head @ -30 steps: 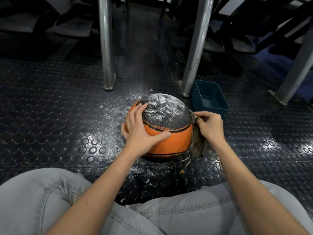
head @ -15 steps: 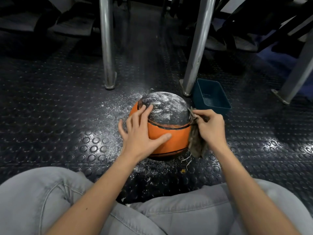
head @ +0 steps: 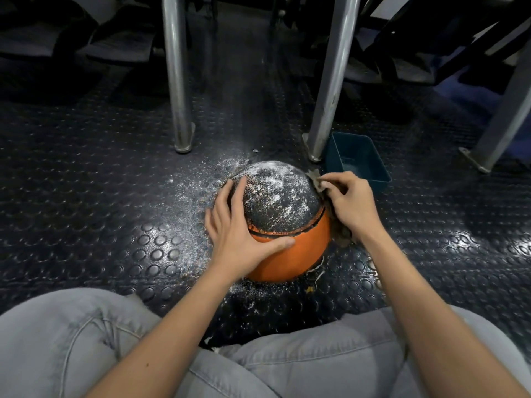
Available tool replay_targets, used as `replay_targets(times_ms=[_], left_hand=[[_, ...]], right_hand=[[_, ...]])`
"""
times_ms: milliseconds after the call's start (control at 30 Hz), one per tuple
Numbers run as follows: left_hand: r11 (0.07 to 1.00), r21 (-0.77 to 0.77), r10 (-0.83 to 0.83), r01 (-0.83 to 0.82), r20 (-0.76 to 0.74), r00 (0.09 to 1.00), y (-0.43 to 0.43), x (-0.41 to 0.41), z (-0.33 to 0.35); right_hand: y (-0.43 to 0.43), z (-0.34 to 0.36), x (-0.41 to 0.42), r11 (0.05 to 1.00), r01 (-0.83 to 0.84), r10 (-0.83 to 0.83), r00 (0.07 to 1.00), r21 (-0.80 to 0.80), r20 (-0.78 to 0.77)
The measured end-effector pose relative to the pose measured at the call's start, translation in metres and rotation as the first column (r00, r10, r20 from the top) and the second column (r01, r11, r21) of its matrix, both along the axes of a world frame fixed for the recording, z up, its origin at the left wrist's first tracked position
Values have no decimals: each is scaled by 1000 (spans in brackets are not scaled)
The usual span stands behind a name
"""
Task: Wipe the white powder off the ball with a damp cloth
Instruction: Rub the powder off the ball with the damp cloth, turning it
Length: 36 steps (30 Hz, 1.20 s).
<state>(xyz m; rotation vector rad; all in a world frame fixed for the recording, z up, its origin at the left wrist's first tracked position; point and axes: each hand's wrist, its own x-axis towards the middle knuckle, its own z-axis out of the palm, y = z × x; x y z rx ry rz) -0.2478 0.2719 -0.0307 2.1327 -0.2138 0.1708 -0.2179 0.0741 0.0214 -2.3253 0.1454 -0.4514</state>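
On the floor point(head: 86, 196), left hand point(head: 238, 237) still flat on ball point(head: 281, 202), right hand point(head: 350, 205) pinching cloth point(head: 341, 236), seemingly higher

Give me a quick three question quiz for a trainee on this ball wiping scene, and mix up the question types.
1. True or false: the left hand rests with straight fingers on the ball.
2. The white powder lies mostly on the ball's: A) dark top panel, B) orange lower side, C) nowhere at all.
3. Which hand pinches the cloth?
Key: 1 true; 2 A; 3 the right hand.
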Motion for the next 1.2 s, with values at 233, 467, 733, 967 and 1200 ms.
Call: replay_targets(times_ms=[233,467,733,967,1200], left_hand=[[996,77,34,-39,59,998,-5,2,0],[994,110,-23,21,15,1000,-7,9,5],[997,83,6,-7,16,1000,-3,3,1],[996,84,-11,9,26,1000,-5,6,3],[997,75,-36,36,6,999,-5,7,7]], right_hand=[[29,-3,-51,951,-105,147,981,-292,125],[2,20,-6,971,-32,21,999,-238,-46],[5,4,-6,986,38,-39,999,-160,1],[34,-5,-58,942,-113,165,976,-315,143],[1,7,7,974,63,-64,998,-219,4]])
